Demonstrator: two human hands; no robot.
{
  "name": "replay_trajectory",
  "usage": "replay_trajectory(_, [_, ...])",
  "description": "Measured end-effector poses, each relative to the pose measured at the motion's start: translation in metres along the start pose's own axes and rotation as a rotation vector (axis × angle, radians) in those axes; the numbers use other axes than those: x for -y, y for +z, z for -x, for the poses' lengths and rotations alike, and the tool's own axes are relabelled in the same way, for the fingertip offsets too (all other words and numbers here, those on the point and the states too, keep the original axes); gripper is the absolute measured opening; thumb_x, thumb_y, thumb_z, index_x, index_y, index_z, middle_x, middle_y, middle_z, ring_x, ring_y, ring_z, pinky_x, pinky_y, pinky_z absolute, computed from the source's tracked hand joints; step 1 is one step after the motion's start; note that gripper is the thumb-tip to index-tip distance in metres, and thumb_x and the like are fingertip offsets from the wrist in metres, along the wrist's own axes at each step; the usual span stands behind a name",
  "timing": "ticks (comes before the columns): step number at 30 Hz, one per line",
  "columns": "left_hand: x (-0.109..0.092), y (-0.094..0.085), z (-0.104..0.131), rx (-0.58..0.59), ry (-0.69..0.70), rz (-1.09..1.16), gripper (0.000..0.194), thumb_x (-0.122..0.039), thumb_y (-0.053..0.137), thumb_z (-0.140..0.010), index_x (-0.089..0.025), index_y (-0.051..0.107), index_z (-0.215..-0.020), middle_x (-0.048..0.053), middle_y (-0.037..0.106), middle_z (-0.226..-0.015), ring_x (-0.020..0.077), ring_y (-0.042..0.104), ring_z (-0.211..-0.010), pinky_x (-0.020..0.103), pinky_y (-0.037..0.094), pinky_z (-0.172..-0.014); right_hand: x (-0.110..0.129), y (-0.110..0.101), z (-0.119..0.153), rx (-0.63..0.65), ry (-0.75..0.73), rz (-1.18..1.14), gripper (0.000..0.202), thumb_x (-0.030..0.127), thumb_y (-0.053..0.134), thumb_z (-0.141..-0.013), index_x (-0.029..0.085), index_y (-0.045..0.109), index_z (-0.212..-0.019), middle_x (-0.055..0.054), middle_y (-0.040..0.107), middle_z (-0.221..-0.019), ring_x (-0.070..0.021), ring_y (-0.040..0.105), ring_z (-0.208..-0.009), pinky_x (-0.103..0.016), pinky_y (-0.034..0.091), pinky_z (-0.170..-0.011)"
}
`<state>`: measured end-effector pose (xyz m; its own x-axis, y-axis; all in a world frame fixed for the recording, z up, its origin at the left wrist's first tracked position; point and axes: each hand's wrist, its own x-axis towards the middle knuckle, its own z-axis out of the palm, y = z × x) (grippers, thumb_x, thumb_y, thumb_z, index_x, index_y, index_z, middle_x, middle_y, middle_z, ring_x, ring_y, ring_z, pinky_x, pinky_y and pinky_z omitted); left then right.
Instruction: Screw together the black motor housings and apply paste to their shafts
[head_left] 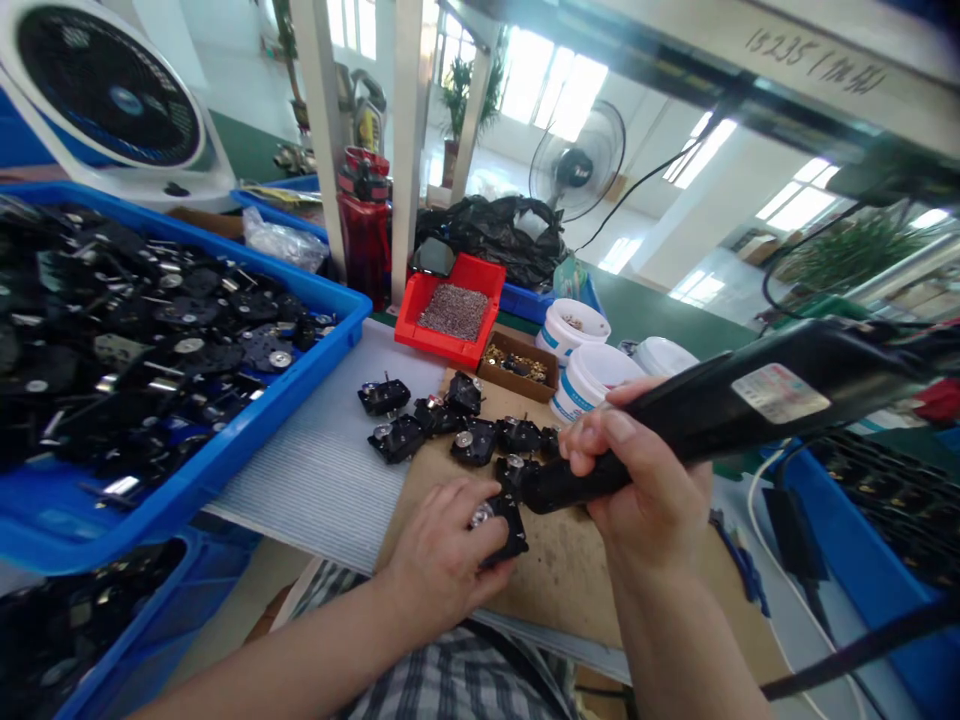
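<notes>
- A bright workroom with tall windows (pixel 562 80) is seen behind a bench faced with pale grey ribbed sheet (pixel 322 470) and a brown board (pixel 570 590).
- At far left, a large blue plastic tray (pixel 307 395) is heaped with black units bearing metal shafts and discs (pixel 195 310); whether these are finished or waiting cannot be established.
- Below it, a second blue crate (pixel 202 585) is partly filled with dark parts.
- At the near edge of the board, a black housing with a silvery disc (pixel 514 530) is pressed down and gripped by the curled fingers of the left hand (pixel 442 545); work on it is judged to be under way.
- Just beyond, several similar black units (pixel 472 440) are grouped loosely; no difference in completion can be confirmed.
- Small metal pieces are held in an open red plastic bin (pixel 442 345), and brass-coloured ones in a brown box (pixel 517 385).
- A long black cylindrical tool (pixel 720 400) is clasped firmly in the right hand (pixel 660 500), its end beside the gripped housing; contact cannot be verified.
- At far right, rows of black parts (pixel 892 480) are contained in a blue tray (pixel 840 540); by judgement, much remains unprocessed, though no count is possible.
</notes>
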<state>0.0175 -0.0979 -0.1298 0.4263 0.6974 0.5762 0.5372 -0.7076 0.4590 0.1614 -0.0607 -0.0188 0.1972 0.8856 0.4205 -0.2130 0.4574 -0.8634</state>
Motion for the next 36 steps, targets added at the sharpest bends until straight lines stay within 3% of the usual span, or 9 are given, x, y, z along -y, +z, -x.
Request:
replay_trajectory(6, [-0.001,0.013,0.008,-0.039,0.002,-0.106,0.023,-0.044,0.065,-0.076,-0.022,0.065,-0.08,0.01,0.066,-0.112,0.0262,0.063,-0.093,0.04,0.053,-0.073,-0.005,-0.006,0.003,0.028,0.073,0.081,0.018,0.019,0.075,-0.071,0.023,0.064,-0.084,0.004,0.057,-0.06,-0.0125,0.053,-0.044,-0.03,0.043,-0.049])
replay_trajectory(9, [0.003,0.02,0.012,-0.059,0.016,-0.109,0.026,-0.048,0.061,-0.08,-0.023,0.065,-0.082,0.01,0.064,-0.116,0.0265,0.061,-0.093,0.04,0.051,-0.072,-0.013,-0.015,0.0,0.086,0.079,0.12,0.016,0.023,0.077,-0.069,0.029,0.067,-0.08,0.003,0.054,-0.054,-0.0137,0.05,-0.043,-0.034,0.044,-0.05])
replay_trajectory(12, [0.003,0.022,0.014,-0.039,0.007,-0.118,0.024,-0.046,0.059,-0.082,-0.023,0.065,-0.082,0.01,0.062,-0.117,0.0271,0.06,-0.095,0.041,0.05,-0.072,-0.011,-0.015,0.002,0.088,0.089,0.134,0.016,0.025,0.076,-0.07,0.03,0.067,-0.082,0.001,0.055,-0.055,-0.0162,0.051,-0.046,-0.036,0.045,-0.053])
replay_trajectory(16, [0.002,0.019,0.011,-0.074,0.011,-0.092,0.024,-0.045,0.06,-0.08,-0.022,0.065,-0.082,0.011,0.063,-0.115,0.0278,0.061,-0.092,0.041,0.051,-0.07,-0.004,-0.004,0.009,0.074,0.057,0.134,0.016,0.019,0.073,-0.073,0.022,0.064,-0.085,0.002,0.058,-0.058,-0.015,0.053,-0.048,-0.032,0.046,-0.052])
replay_trajectory(22, [-0.003,0.007,0.005,-0.058,-0.016,-0.055,0.008,-0.024,0.064,-0.078,-0.019,0.064,-0.084,0.014,0.066,-0.112,0.029,0.062,-0.095,0.045,0.055,-0.076,-0.008,-0.002,0.006,0.15,0.032,0.023,0.014,0.019,0.069,-0.08,0.023,0.061,-0.091,0.005,0.057,-0.058,-0.0118,0.053,-0.045,-0.027,0.043,-0.049])
replay_trajectory(28, [0.003,0.004,0.004,-0.072,0.034,-0.041,0.01,-0.02,0.061,-0.079,-0.019,0.064,-0.088,0.015,0.067,-0.11,0.0315,0.063,-0.095,0.049,0.057,-0.073,0.009,-0.01,0.011,0.0,-0.037,0.014,0.017,0.026,0.067,-0.081,0.022,0.063,-0.097,0.007,0.055,-0.059,-0.0093,0.05,-0.044,-0.026,0.044,-0.051])
replay_trajectory(32, [0.001,0.002,0.004,-0.064,0.041,-0.046,0.009,-0.021,0.06,-0.08,-0.019,0.064,-0.088,0.015,0.067,-0.109,0.0316,0.063,-0.095,0.048,0.057,-0.072,0.021,-0.013,0.017,-0.008,-0.022,0.039,0.018,0.028,0.067,-0.08,0.021,0.064,-0.097,0.006,0.054,-0.058,-0.0092,0.049,-0.043,-0.027,0.044,-0.052])
replay_trajectory(36, [0.0,0.002,0.003,-0.053,0.024,-0.051,0.007,-0.021,0.06,-0.082,-0.019,0.063,-0.087,0.015,0.066,-0.109,0.0305,0.063,-0.095,0.047,0.057,-0.074,0.017,-0.015,0.02,-0.018,0.02,0.007,0.019,0.028,0.067,-0.08,0.021,0.065,-0.098,0.006,0.056,-0.059,-0.0091,0.049,-0.043,-0.027,0.044,-0.052])
